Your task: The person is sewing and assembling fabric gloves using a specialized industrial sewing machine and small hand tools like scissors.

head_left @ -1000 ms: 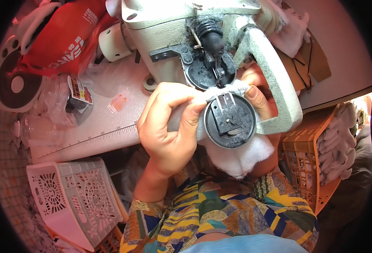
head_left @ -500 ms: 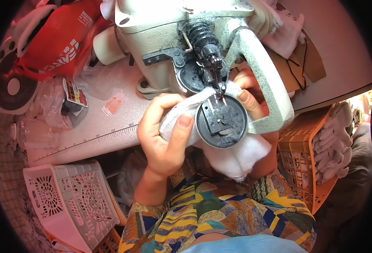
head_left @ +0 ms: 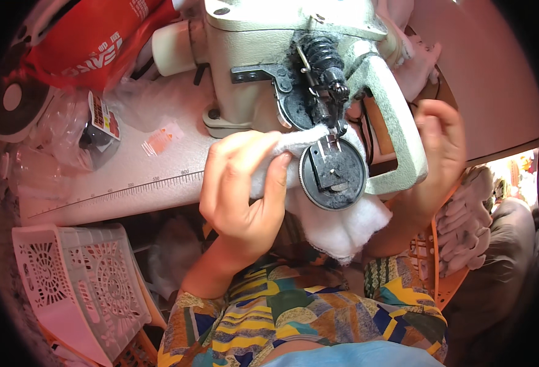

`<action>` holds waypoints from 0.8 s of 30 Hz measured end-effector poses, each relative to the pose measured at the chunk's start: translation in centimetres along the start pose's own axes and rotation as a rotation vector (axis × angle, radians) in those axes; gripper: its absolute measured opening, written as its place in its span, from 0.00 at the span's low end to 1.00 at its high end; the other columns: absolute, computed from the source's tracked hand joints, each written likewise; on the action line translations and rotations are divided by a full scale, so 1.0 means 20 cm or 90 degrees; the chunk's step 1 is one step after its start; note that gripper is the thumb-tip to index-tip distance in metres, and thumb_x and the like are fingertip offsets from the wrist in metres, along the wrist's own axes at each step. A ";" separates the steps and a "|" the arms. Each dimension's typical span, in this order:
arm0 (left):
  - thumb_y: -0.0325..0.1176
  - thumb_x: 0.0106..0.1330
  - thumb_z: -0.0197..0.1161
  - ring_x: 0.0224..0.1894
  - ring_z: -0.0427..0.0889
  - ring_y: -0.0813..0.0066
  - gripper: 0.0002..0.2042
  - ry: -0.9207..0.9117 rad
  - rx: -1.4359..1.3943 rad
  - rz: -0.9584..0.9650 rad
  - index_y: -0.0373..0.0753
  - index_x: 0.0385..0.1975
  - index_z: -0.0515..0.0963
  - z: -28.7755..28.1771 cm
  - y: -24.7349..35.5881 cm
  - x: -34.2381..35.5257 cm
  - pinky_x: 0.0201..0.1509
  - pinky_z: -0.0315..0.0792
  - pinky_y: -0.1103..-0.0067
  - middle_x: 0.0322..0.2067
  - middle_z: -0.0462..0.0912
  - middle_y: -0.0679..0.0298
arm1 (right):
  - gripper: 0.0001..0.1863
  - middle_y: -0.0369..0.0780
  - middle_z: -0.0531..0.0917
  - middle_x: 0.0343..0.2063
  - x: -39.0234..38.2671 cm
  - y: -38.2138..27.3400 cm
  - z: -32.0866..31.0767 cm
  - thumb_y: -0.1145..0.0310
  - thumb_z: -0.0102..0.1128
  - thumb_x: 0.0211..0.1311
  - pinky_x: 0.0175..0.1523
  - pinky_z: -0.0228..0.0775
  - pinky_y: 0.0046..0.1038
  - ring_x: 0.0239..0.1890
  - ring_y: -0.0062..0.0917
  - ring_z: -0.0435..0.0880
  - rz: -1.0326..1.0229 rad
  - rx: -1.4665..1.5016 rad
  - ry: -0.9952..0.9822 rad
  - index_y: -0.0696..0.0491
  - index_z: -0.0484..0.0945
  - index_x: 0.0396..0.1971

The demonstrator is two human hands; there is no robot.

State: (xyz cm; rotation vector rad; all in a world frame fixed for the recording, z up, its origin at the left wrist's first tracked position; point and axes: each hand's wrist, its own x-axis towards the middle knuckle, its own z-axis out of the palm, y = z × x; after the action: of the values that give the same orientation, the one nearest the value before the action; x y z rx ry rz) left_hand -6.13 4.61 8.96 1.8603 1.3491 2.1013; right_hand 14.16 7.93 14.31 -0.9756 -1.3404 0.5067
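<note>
Taking the black disc [head_left: 350, 168] as the clock's centre, the white fleece piece [head_left: 344, 229] hangs past its lower rim at six o'clock, while a narrow fold of it runs at eleven to the tip of the needle mechanism [head_left: 327, 70]. The left hand [head_left: 243, 183], at nine, pinches that fold between thumb and fingers, close to the disc's edge. The right hand [head_left: 442, 136], at two, is off the fleece, fingers half curled; I cannot tell whether thumb and fingertips meet. It sits just outside the looped arm [head_left: 412, 147] of the machine, whose opening leaves a gap on the disc's right.

At nine the table [head_left: 184, 159] stretches beyond the left hand, a ruler scale [head_left: 147, 185] near its front edge. A crinkled clear bag [head_left: 73, 122] and a red bag [head_left: 92, 43] bound that stretch at ten. Below the edge, a white basket [head_left: 101, 269] stands at eight, and an orange crate [head_left: 423, 260] between four and five, pale pieces [head_left: 465, 220] heaped beside its rim.
</note>
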 end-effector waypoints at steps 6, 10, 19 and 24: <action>0.23 0.50 0.69 0.40 0.73 0.67 0.10 0.046 0.250 0.201 0.40 0.32 0.82 -0.02 0.01 -0.01 0.43 0.71 0.75 0.37 0.75 0.64 | 0.11 0.39 0.74 0.27 0.20 -0.28 0.02 0.71 0.56 0.59 0.32 0.56 0.22 0.25 0.20 0.65 -0.446 -0.168 -0.297 0.62 0.76 0.38; 0.24 0.50 0.70 0.38 0.70 0.68 0.12 0.062 0.394 0.259 0.46 0.34 0.82 -0.06 0.01 -0.08 0.40 0.67 0.79 0.34 0.67 0.67 | 0.12 0.38 0.73 0.25 0.30 -0.42 0.23 0.73 0.64 0.41 0.33 0.57 0.25 0.26 0.26 0.68 -0.642 -0.302 -0.615 0.58 0.80 0.31; 0.29 0.55 0.66 0.39 0.69 0.71 0.09 0.101 0.380 0.326 0.51 0.35 0.81 -0.04 -0.01 -0.09 0.38 0.62 0.78 0.36 0.68 0.71 | 0.13 0.38 0.70 0.26 0.26 -0.42 0.43 0.73 0.63 0.23 0.34 0.61 0.30 0.28 0.32 0.69 -0.567 -0.313 -0.738 0.57 0.76 0.19; 0.30 0.53 0.69 0.39 0.70 0.67 0.10 0.071 0.102 0.033 0.39 0.34 0.78 -0.01 -0.03 -0.02 0.43 0.64 0.72 0.38 0.73 0.65 | 0.12 0.37 0.69 0.25 0.26 -0.45 0.46 0.72 0.66 0.26 0.32 0.61 0.31 0.29 0.31 0.69 -0.571 -0.421 -0.792 0.57 0.76 0.18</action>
State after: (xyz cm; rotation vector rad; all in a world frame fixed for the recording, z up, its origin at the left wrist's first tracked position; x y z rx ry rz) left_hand -6.53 4.67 8.28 1.8787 1.5539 2.2131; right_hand 4.54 9.92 24.09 -0.3611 -2.9737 -0.1318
